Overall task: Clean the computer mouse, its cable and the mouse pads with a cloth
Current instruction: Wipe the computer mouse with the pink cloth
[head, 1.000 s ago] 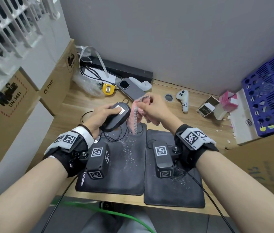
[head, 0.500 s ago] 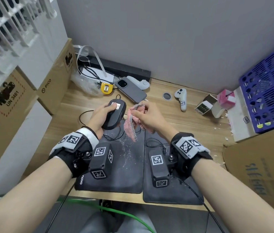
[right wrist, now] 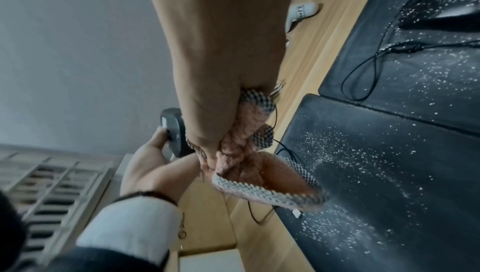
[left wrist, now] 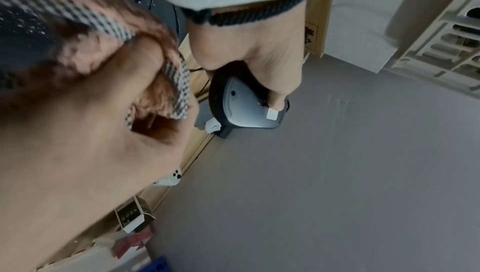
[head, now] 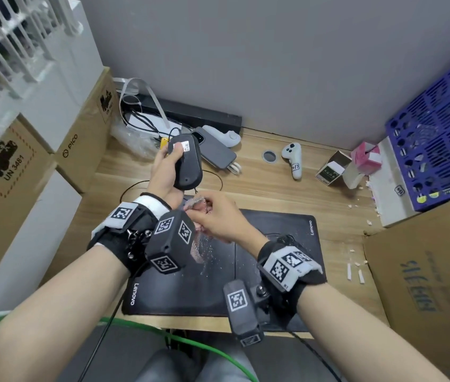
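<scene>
My left hand (head: 173,158) grips the black mouse (head: 186,164) and holds it raised above the desk, its labelled underside facing me. The mouse (left wrist: 244,110) also shows in the left wrist view, with my thumb across its base. Just below it, my right hand (head: 215,216) clutches a bunched pink cloth (head: 197,250) with a checked edge; the cloth (right wrist: 249,153) hangs over the left mouse pad (head: 177,288). The right mouse pad (head: 284,224) lies beside it. Both pads carry white specks. The thin black cable (right wrist: 363,67) loops over the pads.
Behind the mouse lie a grey phone (head: 218,157) and two white controllers (head: 292,161). A blue crate (head: 439,139) and a cardboard box (head: 425,285) stand on the right, and more cardboard boxes (head: 86,142) on the left. A small open carton (head: 331,172) sits at the back right.
My left hand has lifted the mouse higher and farther away, turning its underside toward me. My right hand with the cloth has come down below the mouse, over the left pad.
</scene>
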A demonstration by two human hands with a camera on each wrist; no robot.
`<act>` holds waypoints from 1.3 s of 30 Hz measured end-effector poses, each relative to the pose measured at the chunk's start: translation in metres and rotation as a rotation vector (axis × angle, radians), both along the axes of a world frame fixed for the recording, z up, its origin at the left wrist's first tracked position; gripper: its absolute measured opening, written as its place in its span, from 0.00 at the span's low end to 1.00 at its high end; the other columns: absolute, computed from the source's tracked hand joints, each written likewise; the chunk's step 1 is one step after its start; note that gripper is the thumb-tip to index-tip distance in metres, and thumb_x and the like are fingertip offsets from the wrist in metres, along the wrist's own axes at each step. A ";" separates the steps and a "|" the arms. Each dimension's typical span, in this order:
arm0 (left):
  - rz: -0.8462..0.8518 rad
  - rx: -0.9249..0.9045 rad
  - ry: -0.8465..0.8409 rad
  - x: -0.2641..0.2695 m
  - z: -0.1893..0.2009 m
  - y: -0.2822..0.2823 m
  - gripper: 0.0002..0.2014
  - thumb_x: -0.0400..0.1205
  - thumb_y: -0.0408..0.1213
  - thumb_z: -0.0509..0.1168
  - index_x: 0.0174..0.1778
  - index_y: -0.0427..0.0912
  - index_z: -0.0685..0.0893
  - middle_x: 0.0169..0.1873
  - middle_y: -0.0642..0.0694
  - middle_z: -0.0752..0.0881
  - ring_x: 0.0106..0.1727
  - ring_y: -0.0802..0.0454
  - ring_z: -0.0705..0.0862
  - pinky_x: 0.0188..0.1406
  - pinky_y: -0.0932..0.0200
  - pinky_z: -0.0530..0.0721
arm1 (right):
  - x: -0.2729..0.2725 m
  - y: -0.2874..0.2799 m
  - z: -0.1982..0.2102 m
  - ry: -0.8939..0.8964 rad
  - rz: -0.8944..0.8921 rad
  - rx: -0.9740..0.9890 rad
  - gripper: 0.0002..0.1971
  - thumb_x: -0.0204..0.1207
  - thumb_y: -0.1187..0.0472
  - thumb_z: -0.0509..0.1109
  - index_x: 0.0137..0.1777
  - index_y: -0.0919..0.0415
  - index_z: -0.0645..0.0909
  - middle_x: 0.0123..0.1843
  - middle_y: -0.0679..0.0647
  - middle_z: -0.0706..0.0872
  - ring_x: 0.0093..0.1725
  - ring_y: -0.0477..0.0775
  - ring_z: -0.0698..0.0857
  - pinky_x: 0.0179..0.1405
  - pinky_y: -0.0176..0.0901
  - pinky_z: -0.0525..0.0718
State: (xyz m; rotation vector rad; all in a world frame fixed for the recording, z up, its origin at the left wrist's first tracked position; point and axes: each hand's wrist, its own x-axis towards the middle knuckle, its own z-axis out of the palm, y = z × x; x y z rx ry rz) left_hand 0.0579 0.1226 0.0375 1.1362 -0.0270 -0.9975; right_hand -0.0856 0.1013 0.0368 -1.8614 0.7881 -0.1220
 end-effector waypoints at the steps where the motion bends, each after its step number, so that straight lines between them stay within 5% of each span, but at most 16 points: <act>1: 0.025 -0.016 0.024 0.001 0.001 0.000 0.15 0.85 0.42 0.63 0.68 0.47 0.75 0.55 0.41 0.84 0.45 0.46 0.84 0.31 0.55 0.85 | -0.001 -0.005 0.002 0.003 -0.028 0.027 0.05 0.75 0.60 0.73 0.46 0.63 0.85 0.30 0.56 0.86 0.25 0.51 0.80 0.26 0.45 0.79; 5: 0.061 0.005 0.092 0.001 -0.006 0.008 0.16 0.85 0.40 0.64 0.68 0.46 0.75 0.61 0.42 0.84 0.56 0.44 0.85 0.45 0.45 0.88 | -0.008 -0.038 0.024 -0.061 -0.180 0.080 0.09 0.80 0.61 0.70 0.54 0.66 0.81 0.37 0.67 0.87 0.24 0.55 0.80 0.21 0.46 0.79; 10: -0.107 0.047 0.064 -0.011 -0.012 0.016 0.10 0.85 0.39 0.64 0.62 0.49 0.77 0.51 0.47 0.86 0.51 0.48 0.86 0.47 0.50 0.87 | 0.007 -0.059 0.032 -0.181 -0.371 0.004 0.08 0.77 0.55 0.72 0.51 0.58 0.82 0.32 0.52 0.87 0.28 0.55 0.84 0.37 0.60 0.86; 16: -0.032 0.008 0.082 -0.012 -0.010 0.009 0.06 0.86 0.37 0.62 0.58 0.47 0.77 0.41 0.48 0.90 0.36 0.54 0.89 0.31 0.52 0.89 | 0.015 -0.040 0.022 -0.193 -0.277 0.087 0.08 0.72 0.62 0.78 0.43 0.57 0.80 0.32 0.53 0.87 0.29 0.59 0.82 0.33 0.67 0.84; 21: 0.103 0.044 0.201 0.003 -0.008 0.004 0.12 0.86 0.41 0.62 0.65 0.47 0.75 0.64 0.39 0.82 0.59 0.40 0.83 0.48 0.41 0.88 | 0.003 -0.025 0.005 -0.159 -0.179 0.183 0.10 0.72 0.68 0.78 0.43 0.64 0.77 0.40 0.58 0.87 0.26 0.51 0.83 0.22 0.39 0.78; 27: 0.138 0.021 0.226 0.006 -0.006 0.008 0.14 0.87 0.41 0.61 0.67 0.44 0.74 0.68 0.39 0.78 0.55 0.44 0.82 0.32 0.48 0.89 | -0.005 -0.044 0.017 -0.156 -0.281 0.141 0.10 0.71 0.63 0.78 0.49 0.63 0.81 0.43 0.61 0.88 0.33 0.51 0.83 0.42 0.52 0.85; 32: -0.048 0.025 0.200 -0.012 -0.003 0.013 0.09 0.87 0.41 0.60 0.61 0.46 0.79 0.59 0.44 0.84 0.53 0.49 0.84 0.34 0.56 0.89 | 0.012 -0.056 0.035 -0.256 -0.377 0.117 0.07 0.75 0.63 0.76 0.51 0.58 0.83 0.40 0.50 0.87 0.33 0.47 0.85 0.42 0.51 0.86; 35: -0.059 0.028 0.182 -0.016 -0.002 0.010 0.11 0.87 0.41 0.59 0.62 0.45 0.81 0.52 0.47 0.87 0.49 0.51 0.86 0.32 0.60 0.88 | 0.018 -0.046 0.034 -0.254 -0.330 0.112 0.06 0.75 0.63 0.75 0.46 0.53 0.81 0.38 0.50 0.88 0.35 0.59 0.87 0.37 0.56 0.86; 39: 0.026 0.064 0.249 -0.002 -0.003 0.010 0.20 0.87 0.42 0.59 0.74 0.38 0.74 0.64 0.38 0.83 0.57 0.43 0.85 0.31 0.52 0.89 | 0.011 -0.029 0.026 -0.246 -0.216 0.173 0.07 0.76 0.65 0.74 0.48 0.60 0.78 0.41 0.55 0.86 0.29 0.48 0.84 0.28 0.41 0.82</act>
